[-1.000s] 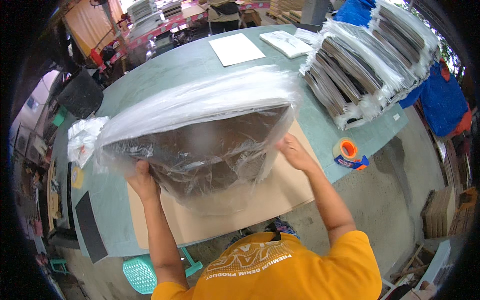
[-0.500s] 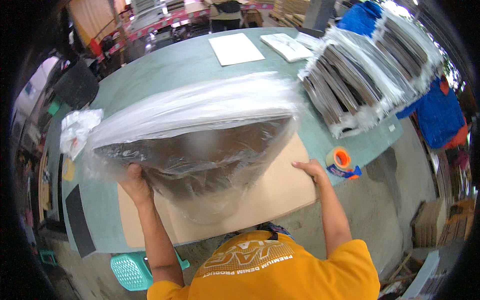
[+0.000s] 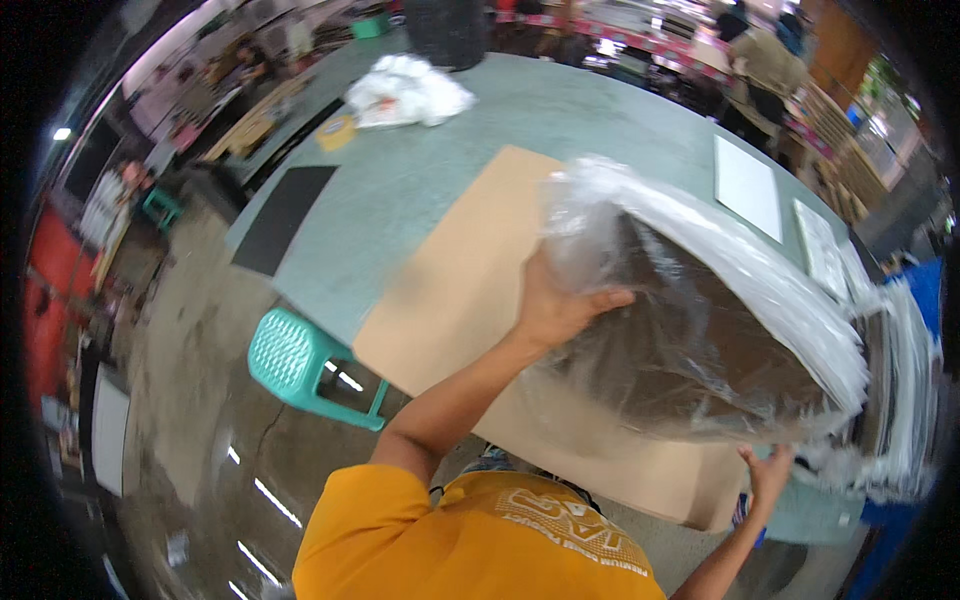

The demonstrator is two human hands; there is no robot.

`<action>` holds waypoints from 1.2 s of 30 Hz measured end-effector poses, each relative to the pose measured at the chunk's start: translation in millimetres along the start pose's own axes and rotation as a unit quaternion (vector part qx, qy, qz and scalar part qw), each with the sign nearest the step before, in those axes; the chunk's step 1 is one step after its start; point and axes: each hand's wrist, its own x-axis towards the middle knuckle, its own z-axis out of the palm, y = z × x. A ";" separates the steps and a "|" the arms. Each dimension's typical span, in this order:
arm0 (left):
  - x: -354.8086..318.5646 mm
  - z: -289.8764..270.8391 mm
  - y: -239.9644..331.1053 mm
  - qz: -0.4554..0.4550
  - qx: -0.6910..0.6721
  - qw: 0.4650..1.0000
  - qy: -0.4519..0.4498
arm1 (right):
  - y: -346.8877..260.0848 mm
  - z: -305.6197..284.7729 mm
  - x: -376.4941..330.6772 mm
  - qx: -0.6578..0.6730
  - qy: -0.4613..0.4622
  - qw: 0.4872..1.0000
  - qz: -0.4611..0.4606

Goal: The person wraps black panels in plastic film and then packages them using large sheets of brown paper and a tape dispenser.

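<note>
A clear plastic-wrapped bundle [image 3: 700, 330] with brown, flat contents is tilted above a large brown cardboard sheet [image 3: 450, 260] on the table. My left hand [image 3: 562, 303] grips the bundle's left end, its thumb lying over the plastic. Near the bundle's lower right corner is my right hand [image 3: 768, 478], thumb and fingers apart, close to the cardboard's right end. Whether its fingertips touch the plastic is hard to make out. The bundle hides part of the cardboard beneath it.
More plastic-wrapped bundles [image 3: 895, 390] stand at the right. A white sheet [image 3: 748, 188] lies at the far right, a crumpled white bag [image 3: 405, 92] and a black sheet [image 3: 287, 218] at the left. A green stool [image 3: 290, 358] stands by the table's near edge. People are in the background.
The view has swung left. My left hand has carried the bundle rightward over the cardboard, baring its left part. My right hand has come off the cardboard's edge, near the bundle's corner.
</note>
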 end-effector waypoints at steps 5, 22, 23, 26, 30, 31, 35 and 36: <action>0.2 14.2 -12.2 0.138 -0.089 0.986 0.011 | -66.2 11.9 50.3 0.553 -0.021 0.832 -0.031; 42.6 22.5 9.8 0.110 -0.011 0.993 -0.042 | -132.7 -49.6 108.0 0.657 0.141 0.739 0.052; 41.8 14.5 3.8 0.092 0.000 0.993 -0.079 | -126.4 -47.7 110.2 0.661 0.126 0.739 0.033; 40.3 -36.2 -41.7 0.076 0.052 0.978 -0.187 | -104.8 -42.3 112.1 0.682 0.076 0.727 0.007; 31.0 -222.1 -128.8 -0.147 0.204 0.958 0.135 | -110.4 -53.4 99.2 0.657 0.093 0.741 0.099; 22.5 -279.9 -148.4 -0.166 0.220 0.925 0.262 | -112.7 -52.0 102.1 0.653 0.116 0.740 0.112; -18.4 -484.0 -224.0 -0.251 0.388 0.611 0.643 | -114.3 -44.1 113.7 0.661 0.190 0.710 0.150; -15.9 -513.2 -229.8 -0.344 0.337 0.553 0.680 | -110.8 -44.3 115.8 0.664 0.205 0.700 0.161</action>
